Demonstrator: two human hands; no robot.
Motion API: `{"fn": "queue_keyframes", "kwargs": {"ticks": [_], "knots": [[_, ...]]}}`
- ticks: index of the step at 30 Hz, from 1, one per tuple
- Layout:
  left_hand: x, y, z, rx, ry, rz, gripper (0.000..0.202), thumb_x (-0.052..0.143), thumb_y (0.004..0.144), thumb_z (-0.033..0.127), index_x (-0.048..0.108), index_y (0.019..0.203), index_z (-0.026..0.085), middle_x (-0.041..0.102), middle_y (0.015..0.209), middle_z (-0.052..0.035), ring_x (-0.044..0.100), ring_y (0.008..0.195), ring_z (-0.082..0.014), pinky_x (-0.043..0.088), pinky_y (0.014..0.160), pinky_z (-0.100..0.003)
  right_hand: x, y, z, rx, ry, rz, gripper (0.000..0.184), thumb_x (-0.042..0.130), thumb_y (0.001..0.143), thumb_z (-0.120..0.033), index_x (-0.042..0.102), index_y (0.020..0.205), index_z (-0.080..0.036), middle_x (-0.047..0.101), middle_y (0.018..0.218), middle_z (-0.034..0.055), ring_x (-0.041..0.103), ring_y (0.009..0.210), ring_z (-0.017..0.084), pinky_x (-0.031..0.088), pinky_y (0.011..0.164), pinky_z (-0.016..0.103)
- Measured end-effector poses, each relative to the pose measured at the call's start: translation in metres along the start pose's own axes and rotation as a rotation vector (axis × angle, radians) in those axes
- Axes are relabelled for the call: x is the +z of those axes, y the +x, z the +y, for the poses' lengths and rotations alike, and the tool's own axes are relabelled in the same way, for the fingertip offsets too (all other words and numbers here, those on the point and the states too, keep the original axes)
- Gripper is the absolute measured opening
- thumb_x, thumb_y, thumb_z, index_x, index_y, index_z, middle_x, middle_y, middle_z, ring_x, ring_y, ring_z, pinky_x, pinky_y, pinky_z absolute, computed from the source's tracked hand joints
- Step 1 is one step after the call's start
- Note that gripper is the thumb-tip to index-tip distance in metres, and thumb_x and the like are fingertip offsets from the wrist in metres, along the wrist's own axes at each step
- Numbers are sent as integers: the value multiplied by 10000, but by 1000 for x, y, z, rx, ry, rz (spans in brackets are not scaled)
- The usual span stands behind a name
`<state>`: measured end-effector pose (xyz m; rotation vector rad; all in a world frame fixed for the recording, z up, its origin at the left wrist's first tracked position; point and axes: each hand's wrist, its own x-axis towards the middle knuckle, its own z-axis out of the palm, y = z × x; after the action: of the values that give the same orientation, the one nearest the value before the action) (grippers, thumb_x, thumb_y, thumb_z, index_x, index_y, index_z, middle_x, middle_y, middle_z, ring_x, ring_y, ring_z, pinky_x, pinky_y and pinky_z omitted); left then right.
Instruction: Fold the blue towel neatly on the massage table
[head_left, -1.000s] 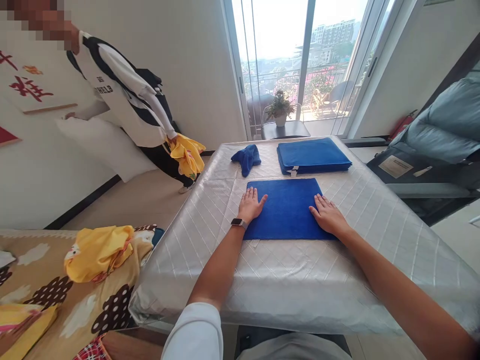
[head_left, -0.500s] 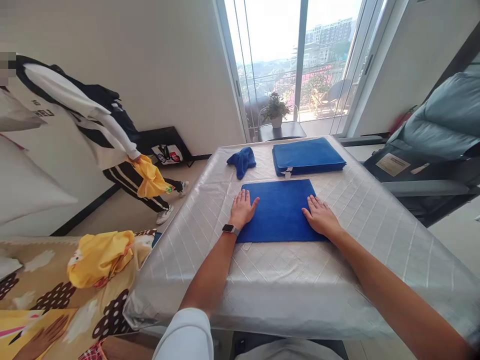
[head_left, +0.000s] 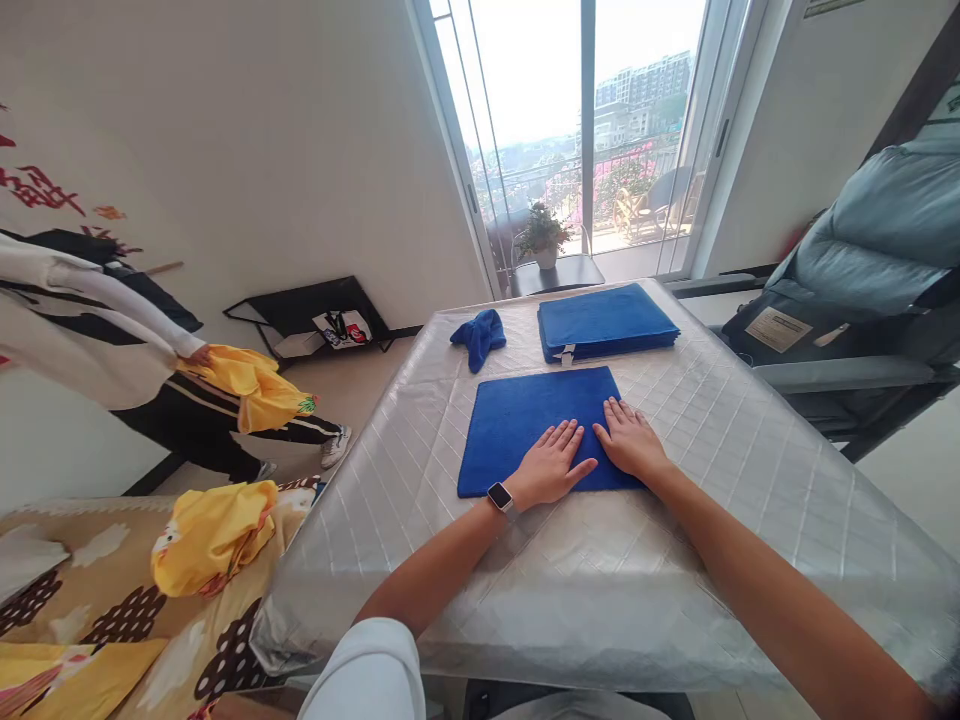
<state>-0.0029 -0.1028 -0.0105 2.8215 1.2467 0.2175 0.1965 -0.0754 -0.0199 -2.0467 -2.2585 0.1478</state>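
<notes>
A blue towel [head_left: 502, 430], folded into a flat rectangle, lies on the silver-covered table [head_left: 720, 470] in front of me. My left hand [head_left: 551, 465] presses flat on the towel's lower middle, fingers stretched out, with a watch [head_left: 499, 495] on the wrist. On the towel's right edge rests my right hand [head_left: 628, 438], palm down and fingers out. The two hands are close together but apart. Beyond the towel is a stack of folded blue towels [head_left: 607, 318] with a white tag. To its left sits a crumpled blue cloth [head_left: 480, 338].
At left, a person [head_left: 135, 330] walks holding a yellow cloth [head_left: 251, 385]. A yellow bundle [head_left: 214, 538] lies on the brown patterned cover [head_left: 112, 560]. A grey recliner [head_left: 862, 270] stands at right. Behind the table are a potted plant [head_left: 546, 238] on a chair and a sliding glass door.
My left hand has slid from the towel's left edge rightward toward my right hand, which stays at the right edge. The person at left has shifted further left in view.
</notes>
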Motion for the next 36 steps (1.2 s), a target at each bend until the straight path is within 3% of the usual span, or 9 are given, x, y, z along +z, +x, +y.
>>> {"fn": "queue_keyframes", "kwargs": {"ticks": [4,8,11,14,21,26,30,36], "knots": [[-10,-25,-38,-144,16,-42,720,148,1047,603,277,1594,154,237,1659,-103,166,1545,-208,180,1260,-407,1,-1,0,-3,18,22,702,168,1032,-489,259,1605,-93,209,1667,117,177,1540,254,166,1247,450],[-13,-69,-81,-369,56,-61,715,181,1050,587,275,1590,128,233,1657,-133,179,1540,-235,201,1249,-425,1,-1,0,-2,21,19,705,157,1036,-503,256,1607,-103,214,1667,116,176,1540,258,163,1247,452],[-12,-100,-99,-491,71,-40,742,164,1051,583,247,1588,78,206,1658,-174,170,1542,-249,208,1240,-418,1,0,0,-3,21,18,703,166,1036,-497,260,1605,-95,215,1668,120,176,1540,256,161,1248,451],[-13,-113,-100,-534,48,-1,773,154,1044,606,236,1585,60,208,1651,-206,194,1538,-262,226,1229,-428,1,0,1,1,14,8,702,180,1031,-479,260,1601,-76,214,1667,124,167,1542,249,172,1246,449],[-25,-108,-90,-531,-71,82,769,189,1038,628,300,1566,80,266,1636,-211,336,1491,-258,332,1174,-369,2,2,3,6,-13,8,708,174,1031,-489,261,1599,-75,222,1667,109,163,1543,229,177,1247,441],[-28,-113,-93,-646,83,129,657,317,1044,545,449,1482,74,420,1562,-216,441,1424,-315,336,1173,-424,5,4,7,2,-30,15,717,184,1027,-501,265,1598,-75,227,1666,108,176,1541,239,181,1246,440],[-32,-118,-97,-622,113,158,464,341,1056,383,551,1399,151,589,1434,-138,535,1328,-272,334,1172,-415,5,3,4,3,-54,44,707,191,1026,-492,285,1593,-80,252,1658,118,198,1535,240,199,1240,438],[-39,-120,-96,-584,69,177,400,415,1021,281,555,1393,235,620,1393,-78,581,1243,-240,428,1071,-380,-8,-14,-7,3,-173,156,649,241,1010,-409,376,1557,-86,321,1632,125,233,1523,272,188,1238,485]]}}
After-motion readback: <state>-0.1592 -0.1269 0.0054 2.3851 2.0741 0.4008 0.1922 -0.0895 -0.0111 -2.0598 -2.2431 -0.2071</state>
